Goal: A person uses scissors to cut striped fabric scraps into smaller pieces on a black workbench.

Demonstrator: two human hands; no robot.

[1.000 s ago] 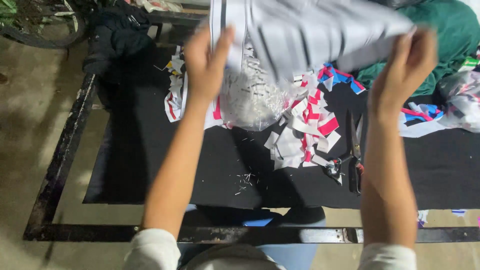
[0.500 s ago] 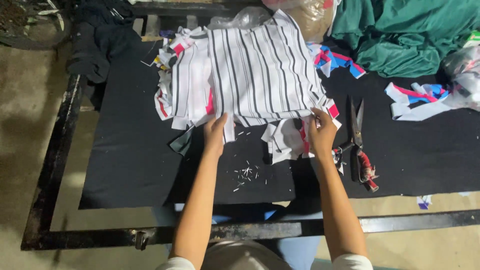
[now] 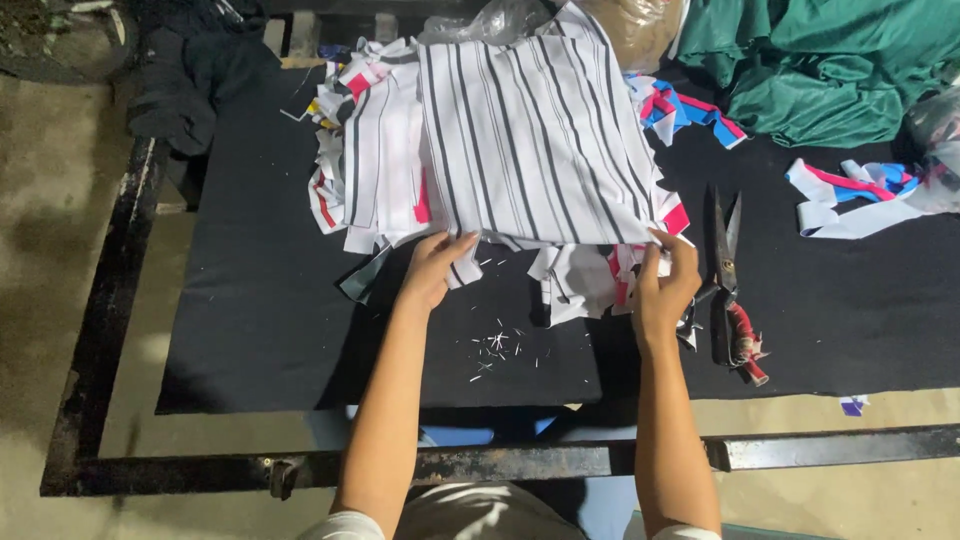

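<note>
Your left hand (image 3: pixel 432 270) and right hand (image 3: pixel 662 290) both sit at the near edge of the striped cloth panel (image 3: pixel 535 140), which lies flat on top of a heap of cut fabric pieces (image 3: pixel 375 170) toward the far middle of the bench (image 3: pixel 250 300). Left fingers (image 3: pixel 455 245) are curled together and pinched on the panel's near left corner; right fingers (image 3: pixel 680 250) are closed on its near right corner, thumb under, as far as the head view shows. The panel looks light, thin and limp: it will sag and fold wherever you do not support it, so the two near corners are the sound places to hold, with the hem kept taut between them. It is probably a little slippery over the pieces beneath and could drag them along. Look: white ground, dark narrow stripes running from far edge to near edge, roughly rectangular, near edge slightly uneven, with pink and red trims peeping out below. Scissors (image 3: pixel 728 270) with red-wrapped handles lie just beside your right hand, toward the right edge. Small white clippings (image 3: pixel 495 345) are scattered on the black bench cover between your forearms. A green cloth (image 3: pixel 830 70) is bunched at the far right corner, and dark clothing (image 3: pixel 195 70) at the far left corner.
</note>
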